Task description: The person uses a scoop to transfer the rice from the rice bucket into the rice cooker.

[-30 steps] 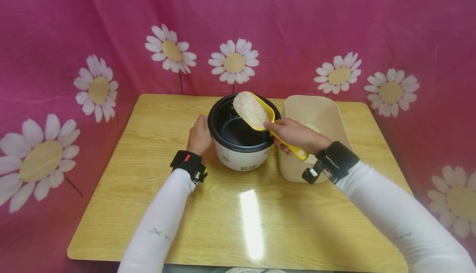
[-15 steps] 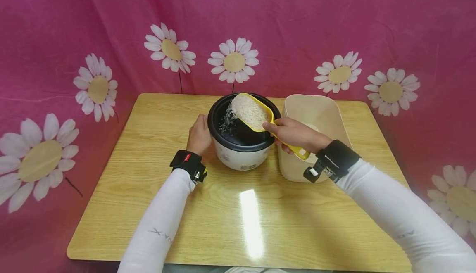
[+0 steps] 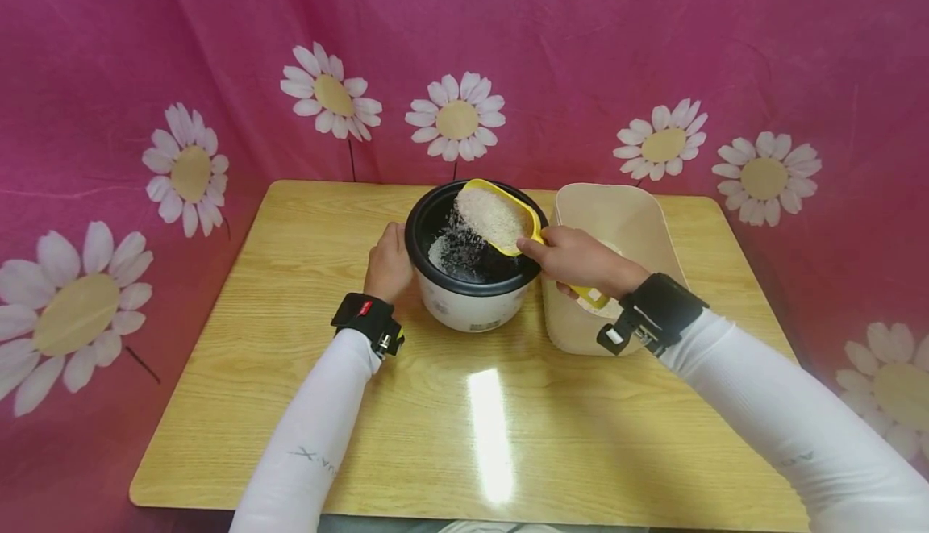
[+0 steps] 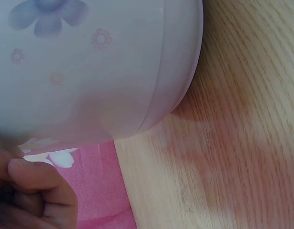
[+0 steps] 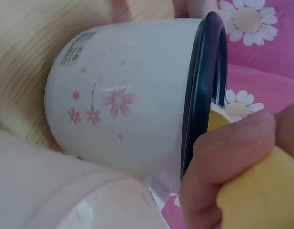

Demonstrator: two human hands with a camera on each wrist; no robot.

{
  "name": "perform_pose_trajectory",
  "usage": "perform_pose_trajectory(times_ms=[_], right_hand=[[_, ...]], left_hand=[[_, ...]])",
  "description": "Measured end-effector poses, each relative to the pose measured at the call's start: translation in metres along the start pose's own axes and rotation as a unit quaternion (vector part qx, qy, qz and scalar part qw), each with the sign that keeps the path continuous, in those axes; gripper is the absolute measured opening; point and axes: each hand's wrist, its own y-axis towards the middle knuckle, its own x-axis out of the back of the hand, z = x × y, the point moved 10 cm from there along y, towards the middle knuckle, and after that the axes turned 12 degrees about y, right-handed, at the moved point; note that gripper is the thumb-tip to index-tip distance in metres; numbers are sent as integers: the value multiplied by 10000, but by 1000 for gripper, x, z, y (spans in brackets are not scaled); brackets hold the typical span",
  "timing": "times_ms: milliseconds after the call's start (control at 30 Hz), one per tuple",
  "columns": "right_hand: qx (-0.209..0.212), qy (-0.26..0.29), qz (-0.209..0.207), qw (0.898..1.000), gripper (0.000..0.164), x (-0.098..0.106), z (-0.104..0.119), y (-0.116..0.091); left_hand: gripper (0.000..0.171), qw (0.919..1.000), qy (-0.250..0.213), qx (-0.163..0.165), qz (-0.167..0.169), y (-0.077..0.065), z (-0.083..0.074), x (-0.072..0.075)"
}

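Note:
A white rice cooker (image 3: 472, 307) with a black rim and dark inside stands on the table, its lid off. My right hand (image 3: 573, 259) grips the handle of a yellow scoop (image 3: 535, 222), which tilts leftward over the cooker. White rice (image 3: 492, 214) fills the scoop's bowl, and grains stream from its lip into the pot, where a small pile shows. At the cooker's left side, my left hand (image 3: 389, 265) holds on; in the left wrist view its curled fingers (image 4: 39, 179) are right at the flowered wall. The right wrist view shows my thumb along the scoop handle (image 5: 261, 195).
Close to the cooker's right side stands a cream-coloured bin (image 3: 617, 214) with rice in the bottom, under my right forearm. The wooden table (image 3: 276, 404) meets pink flowered cloth (image 3: 544, 49) at the back and sides.
The scoop has tilted further left. Rice that was all in its bowl a second ago now streams into the cooker and piles up there. My left hand stays in place.

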Motion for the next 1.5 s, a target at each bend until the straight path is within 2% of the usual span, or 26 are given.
perform_pose_trajectory(times_ms=[200, 500, 900, 1133, 1500], right_hand=[[23, -420, -254, 9988, 41, 4, 1, 0], [285, -946, -641, 9930, 39, 11, 6, -1], [494, -1251, -1056, 9853, 37, 19, 10, -2], [900, -1650, -1471, 9711, 37, 25, 17, -2], [1255, -2125, -2143, 9451, 37, 36, 25, -5]], left_hand=[[41, 9999, -70, 92, 102, 0, 1, -3], [44, 9995, -149, 186, 183, -1, 0, -4], [44, 9992, -200, 222, 252, -3, 0, -4], [45, 9992, -245, 222, 244, -4, 0, -4], [44, 9990, -269, 244, 261, -2, 2, -6]])
